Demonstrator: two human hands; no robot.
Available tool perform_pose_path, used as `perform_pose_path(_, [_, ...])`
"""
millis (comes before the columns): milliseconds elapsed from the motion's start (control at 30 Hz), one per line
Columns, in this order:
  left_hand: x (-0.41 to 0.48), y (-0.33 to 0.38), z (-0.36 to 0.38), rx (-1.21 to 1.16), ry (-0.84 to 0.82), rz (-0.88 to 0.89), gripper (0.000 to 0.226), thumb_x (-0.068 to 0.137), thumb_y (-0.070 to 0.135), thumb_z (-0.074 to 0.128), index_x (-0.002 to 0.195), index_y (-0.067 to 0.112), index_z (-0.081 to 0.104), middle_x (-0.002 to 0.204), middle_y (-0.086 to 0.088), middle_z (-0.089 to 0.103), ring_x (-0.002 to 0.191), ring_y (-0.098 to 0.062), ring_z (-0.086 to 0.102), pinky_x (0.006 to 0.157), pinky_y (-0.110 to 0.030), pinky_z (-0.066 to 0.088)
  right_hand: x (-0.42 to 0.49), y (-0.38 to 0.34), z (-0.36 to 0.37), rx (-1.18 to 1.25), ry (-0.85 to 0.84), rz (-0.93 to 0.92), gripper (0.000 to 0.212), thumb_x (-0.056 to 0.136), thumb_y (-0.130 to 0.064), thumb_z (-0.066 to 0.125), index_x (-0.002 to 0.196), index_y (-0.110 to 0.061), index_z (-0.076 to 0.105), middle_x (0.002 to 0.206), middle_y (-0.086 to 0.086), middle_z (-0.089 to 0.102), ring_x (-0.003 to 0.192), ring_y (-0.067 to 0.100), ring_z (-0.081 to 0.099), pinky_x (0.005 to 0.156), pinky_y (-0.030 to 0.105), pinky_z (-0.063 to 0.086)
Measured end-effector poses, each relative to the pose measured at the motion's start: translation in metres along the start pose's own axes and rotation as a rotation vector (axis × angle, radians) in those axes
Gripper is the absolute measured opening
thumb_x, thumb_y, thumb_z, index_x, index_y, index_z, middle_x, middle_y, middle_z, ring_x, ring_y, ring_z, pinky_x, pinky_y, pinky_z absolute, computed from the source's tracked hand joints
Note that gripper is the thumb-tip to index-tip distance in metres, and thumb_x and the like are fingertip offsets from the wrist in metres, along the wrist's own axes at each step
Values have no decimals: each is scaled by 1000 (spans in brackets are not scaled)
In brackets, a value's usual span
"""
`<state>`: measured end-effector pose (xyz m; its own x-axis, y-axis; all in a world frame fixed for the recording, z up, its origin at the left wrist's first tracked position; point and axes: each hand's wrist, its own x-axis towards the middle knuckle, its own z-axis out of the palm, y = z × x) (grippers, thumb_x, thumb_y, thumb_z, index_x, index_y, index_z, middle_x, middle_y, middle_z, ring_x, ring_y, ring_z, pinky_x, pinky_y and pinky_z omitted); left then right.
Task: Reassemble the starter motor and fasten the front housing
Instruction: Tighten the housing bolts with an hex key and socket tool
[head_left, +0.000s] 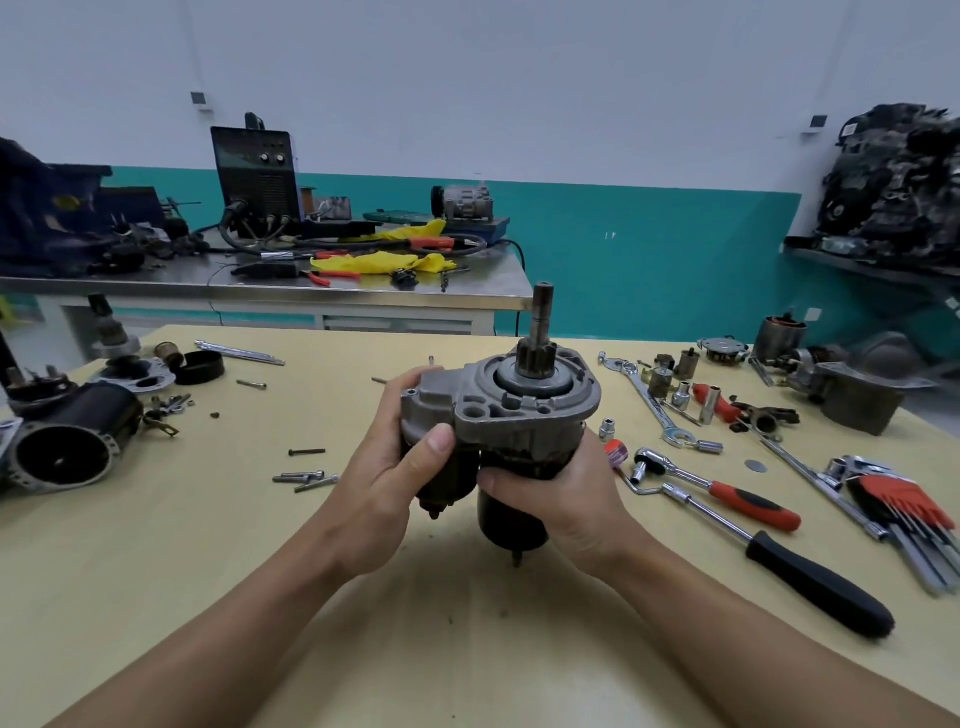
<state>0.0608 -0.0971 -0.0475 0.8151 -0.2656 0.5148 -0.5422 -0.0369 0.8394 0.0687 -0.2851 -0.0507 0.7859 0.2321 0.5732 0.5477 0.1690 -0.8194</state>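
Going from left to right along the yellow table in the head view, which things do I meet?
Open black housing → loose bolts → starter motor → red-handled ratchet → hex keys.

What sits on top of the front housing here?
A toothed pinion and its shaft stand up from the front housing. Its inside is hidden; the left hand and right hand cover part of the dark body below.

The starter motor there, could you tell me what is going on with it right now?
A person holds the starter motor upright over the table, pinion shaft pointing up. The left grip curls round its solenoid side, thumb by the front housing; the right grip wraps the dark body below. No tool is in use: loose bolts lie to the left, a ratchet to the right.
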Motion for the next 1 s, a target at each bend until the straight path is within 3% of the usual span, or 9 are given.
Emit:
perform_pose_path(100, [-2,3,1,45,-39,-16,79,83,62,61,146,24,32,123,17,62,104,-5,62,73,-20,53,-1,0,1,8,18,-14,53,72,5,77,107,-35,75,109,-8,76,106,12,70,86,20,53])
perform_pose_path(200, [0,11,-16,67,-38,-78,81,79,69,61,144,26,39,128,13,63,119,-7,60,88,-23,53,-2,1,0,15,38,-18,48,69,0,80,109,-26,73,111,-4,76,108,15,69,88,23,53])
perform_pose_path(300, [6,15,-64,233,84,-188,41,85,57,59,119,33,63,114,7,71,112,-7,64,92,-30,52,-3,1,0,26,48,-13,49,67,1,79,105,-30,74,108,-6,76,106,12,70,85,20,54])
perform_pose_path(367, [9,15,-103,640,121,-298,8,95,36,62,99,39,67,103,15,71,102,-4,64,81,-21,48,-4,2,1,40,55,-11,49,67,3,76,103,-30,75,107,-6,76,104,11,70,83,20,54])
perform_pose_path(433, [7,6,-132,988,25,-398,20,97,17,60,97,36,66,109,13,68,99,-8,62,79,-24,46,-3,2,1,44,58,-6,49,66,2,77,103,-30,75,107,-7,76,104,11,70,82,20,54])
perform_pose_path(533, [5,-6,-146,1155,-201,-500,22,95,16,61,107,35,66,114,13,64,97,-5,58,82,-23,41,-3,1,1,36,52,-9,53,65,-3,79,103,-40,75,108,-8,76,106,10,69,83,18,54])
perform_pose_path(767, [27,-21,-131,1310,-536,-473,45,94,6,53,117,42,65,104,19,55,95,-6,54,72,-19,39,-5,2,1,51,64,3,47,66,2,77,105,-25,73,106,-6,77,103,10,70,81,18,54])
perform_pose_path(867, [37,-16,-133,1326,-605,-518,41,93,9,54,114,43,64,98,18,57,88,-8,58,73,-25,46,-5,2,0,44,64,18,49,67,2,77,109,-21,69,105,-9,77,102,8,70,81,17,54])
perform_pose_path(1000, [46,-16,-134,1357,-683,-566,28,94,14,58,113,35,58,90,15,54,77,-3,50,62,-20,36,-5,1,-1,36,66,41,50,66,2,77,110,-21,67,105,-11,76,101,6,70,80,15,54])
